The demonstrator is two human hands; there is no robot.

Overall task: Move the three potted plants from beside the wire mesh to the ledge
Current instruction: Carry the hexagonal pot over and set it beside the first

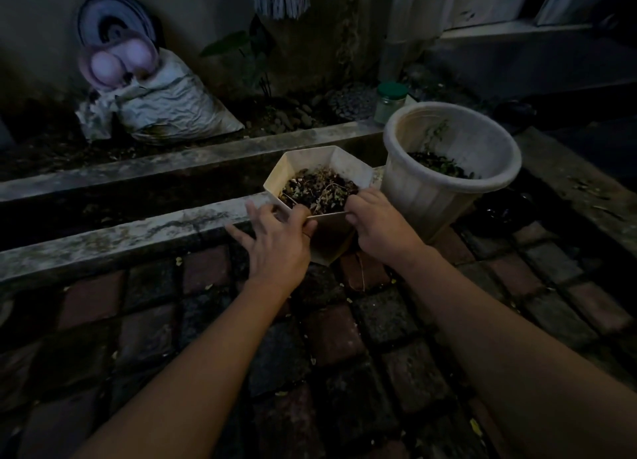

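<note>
In dim light, a person holds a white hexagonal pot [319, 169] by its near rim with both hands at the near concrete ledge [138, 231]. The left hand [275, 241] pinches the rim's left near corner, thumb hooked over the edge, while its other fingers splay out to the left, above the ledge's edge. The right hand [375, 227] grips the right side of the near rim, fingers curled into the pot over dark soil and dry, straggly stems. The pot's base shows just past the ledge's near edge, above the brick paving [331, 338]; whether it rests on anything or is carried clear cannot be told.

Just to the right, close to the hexagonal pot, a larger round pot [431, 196] with a ribbed wall stands upright at the ledge's right end, a few small green leaves showing inside. Beyond the ledge runs a dark channel [103, 200], then a far kerb [172, 162] edging a bed of earth. In the bed a crumpled white sack [172, 103] leans at the left, and a green-lidded jar [391, 102] stands towards the right, behind the round pot
</note>
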